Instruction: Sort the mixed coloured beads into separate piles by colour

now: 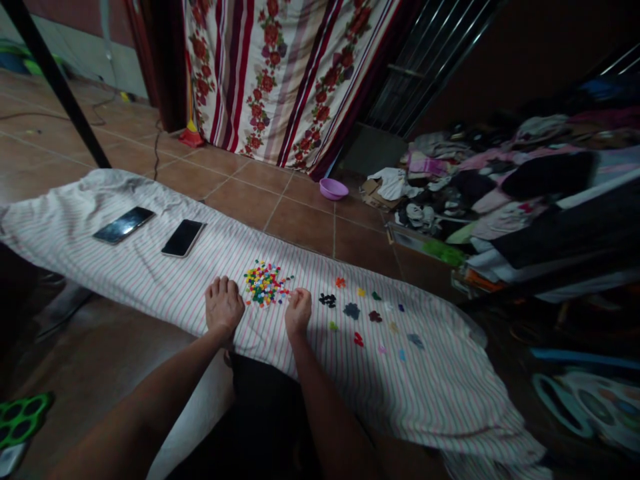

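On striped sheet [150,280] | bead pile [265,283] (longer left-right) | right hand [299,313] at its edge

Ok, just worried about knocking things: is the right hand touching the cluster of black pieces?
Apart. The head view shows the right hand clear of the black pieces, with striped cloth showing between them.

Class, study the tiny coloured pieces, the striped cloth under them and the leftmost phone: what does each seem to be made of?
The tiny coloured pieces look like moulded plastic, given their bright, even colours. The striped cloth seems woven fabric, perhaps cotton, soft and creased. The phone has a glassy front, shining with reflections.
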A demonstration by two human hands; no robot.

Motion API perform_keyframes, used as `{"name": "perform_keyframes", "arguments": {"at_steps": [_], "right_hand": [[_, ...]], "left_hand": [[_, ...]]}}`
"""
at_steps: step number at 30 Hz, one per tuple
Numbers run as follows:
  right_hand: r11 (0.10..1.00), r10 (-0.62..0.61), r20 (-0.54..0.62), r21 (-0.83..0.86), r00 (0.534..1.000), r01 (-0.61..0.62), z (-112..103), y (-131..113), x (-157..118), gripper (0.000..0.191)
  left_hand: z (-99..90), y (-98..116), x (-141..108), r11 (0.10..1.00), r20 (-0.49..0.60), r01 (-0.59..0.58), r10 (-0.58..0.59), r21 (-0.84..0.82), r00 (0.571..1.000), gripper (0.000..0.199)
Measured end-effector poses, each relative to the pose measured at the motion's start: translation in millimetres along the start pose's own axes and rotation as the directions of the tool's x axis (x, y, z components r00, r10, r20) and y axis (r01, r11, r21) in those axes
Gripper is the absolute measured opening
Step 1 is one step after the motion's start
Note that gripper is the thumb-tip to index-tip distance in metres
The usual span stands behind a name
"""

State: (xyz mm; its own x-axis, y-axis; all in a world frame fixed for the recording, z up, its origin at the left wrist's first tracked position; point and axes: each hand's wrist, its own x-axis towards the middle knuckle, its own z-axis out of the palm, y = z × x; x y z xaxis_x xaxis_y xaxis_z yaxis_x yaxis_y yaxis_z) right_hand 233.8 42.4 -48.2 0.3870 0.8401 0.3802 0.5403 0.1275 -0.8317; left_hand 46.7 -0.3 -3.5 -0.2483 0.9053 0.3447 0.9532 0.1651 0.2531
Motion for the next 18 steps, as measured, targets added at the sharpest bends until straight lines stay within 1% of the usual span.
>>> {"name": "perform_keyframes", "arguments": {"at_steps": [3,5,8,10,13,15,18], "right_hand": [[0.998,0.029,0.047,0.059,0.998,-0.032,-0.3,-2.1,-1.2,0.029],[0.991,0.047,0.105,0.123,0.993,-0.060,-0.5,-3.9,-2.1,0.030],[0.984,0.013,0.170,0.173,0.985,-0.043,-0.7,-4.7,-2.6,0.031],[0.988,-0.031,0.160,0.153,0.987,0.006,-1.0,-3.6,-2.3,0.030],[0.997,-0.067,0.082,0.053,0.994,0.062,-2.1,-2.0,-2.1,0.028],[0.997,-0.070,0.038,-0.009,0.997,0.070,-2.8,-2.7,-2.5,0.028],[0.997,-0.066,0.034,-0.028,0.997,0.067,-3.5,-6.4,-3.3,0.026]], "left_hand": [[-1.1,0.7,0.0,1.000,0.000,-0.001,0.001,0.009,1.000,0.026],[-1.7,0.9,-0.2,1.000,0.003,-0.002,0.002,0.010,1.000,0.027],[-1.8,0.8,-0.6,1.000,0.007,0.002,-0.002,0.004,1.000,0.027],[-1.4,0.7,-0.6,1.000,0.005,0.008,-0.008,0.003,1.000,0.027],[-0.8,0.4,-0.2,1.000,0.013,0.009,-0.009,0.007,1.000,0.027],[-0.2,0.1,0.0,1.000,0.018,0.008,-0.008,0.008,1.000,0.027],[1.0,-0.5,-0.1,1.000,0.010,0.006,-0.006,0.004,1.000,0.029]]}}
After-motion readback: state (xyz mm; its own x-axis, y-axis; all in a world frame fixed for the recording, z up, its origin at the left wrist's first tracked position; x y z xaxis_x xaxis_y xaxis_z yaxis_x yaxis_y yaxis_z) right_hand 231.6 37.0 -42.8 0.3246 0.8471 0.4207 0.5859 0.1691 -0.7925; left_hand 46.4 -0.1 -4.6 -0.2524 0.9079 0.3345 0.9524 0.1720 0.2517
